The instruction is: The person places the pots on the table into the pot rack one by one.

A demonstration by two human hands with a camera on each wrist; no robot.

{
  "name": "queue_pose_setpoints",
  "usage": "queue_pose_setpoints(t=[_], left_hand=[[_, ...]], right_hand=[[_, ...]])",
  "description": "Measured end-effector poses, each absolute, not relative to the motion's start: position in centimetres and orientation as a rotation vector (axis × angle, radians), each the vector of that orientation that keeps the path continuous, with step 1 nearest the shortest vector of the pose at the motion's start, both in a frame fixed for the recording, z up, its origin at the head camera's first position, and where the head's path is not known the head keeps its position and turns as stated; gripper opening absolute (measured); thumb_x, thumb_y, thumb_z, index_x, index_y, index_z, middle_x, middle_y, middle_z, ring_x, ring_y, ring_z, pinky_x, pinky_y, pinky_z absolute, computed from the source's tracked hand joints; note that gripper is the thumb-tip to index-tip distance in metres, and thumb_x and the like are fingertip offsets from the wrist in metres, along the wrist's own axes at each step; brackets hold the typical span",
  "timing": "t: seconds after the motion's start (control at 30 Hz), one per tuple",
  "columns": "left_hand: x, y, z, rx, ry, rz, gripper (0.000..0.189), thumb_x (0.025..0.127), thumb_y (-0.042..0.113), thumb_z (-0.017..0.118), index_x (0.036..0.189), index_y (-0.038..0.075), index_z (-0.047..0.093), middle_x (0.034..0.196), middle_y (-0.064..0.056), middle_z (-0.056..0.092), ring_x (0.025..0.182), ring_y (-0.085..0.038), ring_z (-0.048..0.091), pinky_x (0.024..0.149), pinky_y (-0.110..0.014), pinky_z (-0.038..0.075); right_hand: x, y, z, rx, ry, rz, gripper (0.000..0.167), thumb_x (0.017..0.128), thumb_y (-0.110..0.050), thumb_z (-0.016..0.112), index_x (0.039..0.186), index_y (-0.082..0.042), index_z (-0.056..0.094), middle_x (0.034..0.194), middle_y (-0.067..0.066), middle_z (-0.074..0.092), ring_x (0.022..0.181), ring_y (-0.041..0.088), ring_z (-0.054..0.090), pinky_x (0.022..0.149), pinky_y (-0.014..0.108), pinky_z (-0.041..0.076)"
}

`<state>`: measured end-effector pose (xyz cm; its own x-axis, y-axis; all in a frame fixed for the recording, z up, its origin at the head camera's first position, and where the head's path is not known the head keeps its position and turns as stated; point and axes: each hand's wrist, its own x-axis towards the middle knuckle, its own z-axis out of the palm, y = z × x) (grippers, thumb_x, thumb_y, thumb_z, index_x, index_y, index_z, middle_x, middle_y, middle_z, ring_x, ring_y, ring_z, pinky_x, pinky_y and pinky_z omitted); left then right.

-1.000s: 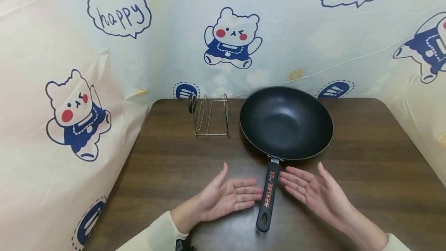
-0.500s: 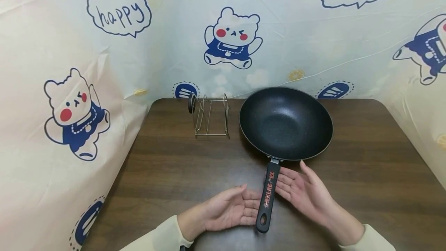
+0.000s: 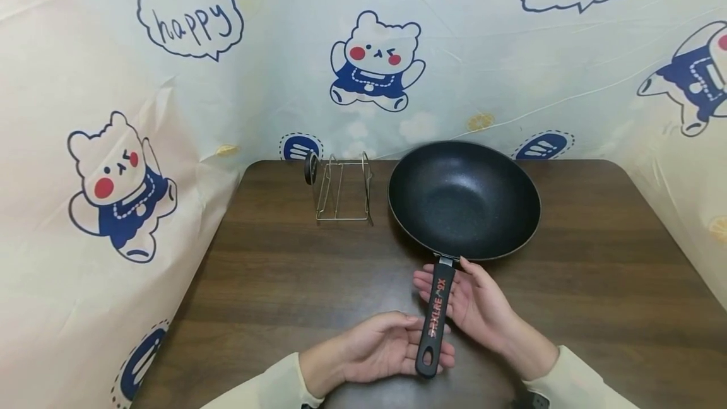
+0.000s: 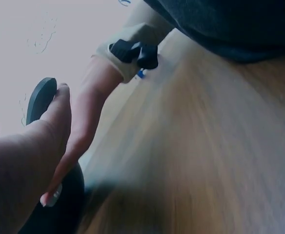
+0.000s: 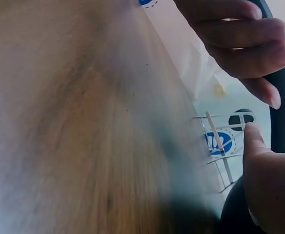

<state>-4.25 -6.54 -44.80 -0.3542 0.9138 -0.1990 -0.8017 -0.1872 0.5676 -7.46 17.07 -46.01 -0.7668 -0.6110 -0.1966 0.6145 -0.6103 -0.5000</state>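
A black wok point(image 3: 462, 201) stands on the table with its long handle point(image 3: 434, 317) pointing toward me. My left hand point(image 3: 386, 349) lies palm up at the lower handle, its fingers loosely extended and passing beneath it. Farther up, near the metal neck, my right hand point(image 3: 483, 308) has its fingers reaching behind the handle. Its thumb points up beside the neck, close to the wok's rim. Neither hand is closed round the handle. In the right wrist view, fingers overlap the dark handle point(image 5: 281, 112); the left wrist view catches the handle's end point(image 4: 42, 97).
A wire rack point(image 3: 343, 191) stands left of the wok, with a round black piece point(image 3: 310, 168) at its left side. The brown wooden table point(image 3: 272, 270) meets a printed cloth point(image 3: 272, 68) with bear drawings at the back and sides.
Both hands have moved inward from either side of the handle, and their fingers now pass under or behind it. The wok and the rack have stayed in place.
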Motion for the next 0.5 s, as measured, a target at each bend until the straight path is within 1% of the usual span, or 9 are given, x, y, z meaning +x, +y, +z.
queue_pose_setpoints(t=[0.07,0.13,0.27,0.43,0.5], left_hand=[[-4.0,-6.2,-44.5,0.183,0.738,1.816,0.060,0.103,0.030,0.040,0.145,-0.012,0.032,0.129,-0.022,0.059,0.122,-0.029,0.057,0.105,-0.042,0.043],[-3.6,-5.8,-44.1,0.139,0.773,1.828,0.057,0.101,0.029,0.042,0.143,-0.010,0.037,0.123,-0.019,0.062,0.117,-0.027,0.060,0.105,-0.044,0.043],[-3.0,-5.1,-43.3,0.070,0.859,1.852,0.055,0.098,0.030,0.045,0.139,-0.007,0.041,0.117,-0.015,0.064,0.110,-0.025,0.063,0.102,-0.045,0.046],[-2.7,-4.5,-42.9,0.027,0.867,1.845,0.051,0.100,0.034,0.046,0.135,-0.002,0.046,0.111,-0.012,0.064,0.105,-0.021,0.063,0.099,-0.043,0.048],[-2.6,-4.4,-42.8,0.010,0.849,1.837,0.048,0.101,0.037,0.046,0.132,0.001,0.049,0.108,-0.011,0.065,0.103,-0.020,0.063,0.096,-0.040,0.049]], right_hand=[[-7.6,16.6,-46.1,0.019,0.715,-2.349,0.070,0.107,-0.043,0.031,0.152,0.007,0.014,0.152,0.026,0.035,0.142,0.031,0.035,0.116,0.043,0.025],[-7.8,16.2,-46.2,0.012,0.713,-2.365,0.068,0.107,-0.040,0.029,0.152,0.009,0.012,0.152,0.028,0.034,0.142,0.033,0.035,0.116,0.044,0.026],[-8.1,15.4,-46.3,0.027,0.706,-2.386,0.066,0.106,-0.036,0.027,0.152,0.009,0.008,0.153,0.030,0.030,0.141,0.034,0.036,0.116,0.043,0.027],[-8.4,14.6,-46.2,0.100,0.653,-2.399,0.065,0.105,-0.034,0.027,0.154,0.004,0.006,0.154,0.030,0.029,0.140,0.034,0.038,0.115,0.042,0.029],[-8.5,14.4,-46.2,0.125,0.632,-2.403,0.065,0.105,-0.034,0.028,0.154,0.003,0.006,0.152,0.030,0.033,0.139,0.034,0.039,0.115,0.042,0.029]])
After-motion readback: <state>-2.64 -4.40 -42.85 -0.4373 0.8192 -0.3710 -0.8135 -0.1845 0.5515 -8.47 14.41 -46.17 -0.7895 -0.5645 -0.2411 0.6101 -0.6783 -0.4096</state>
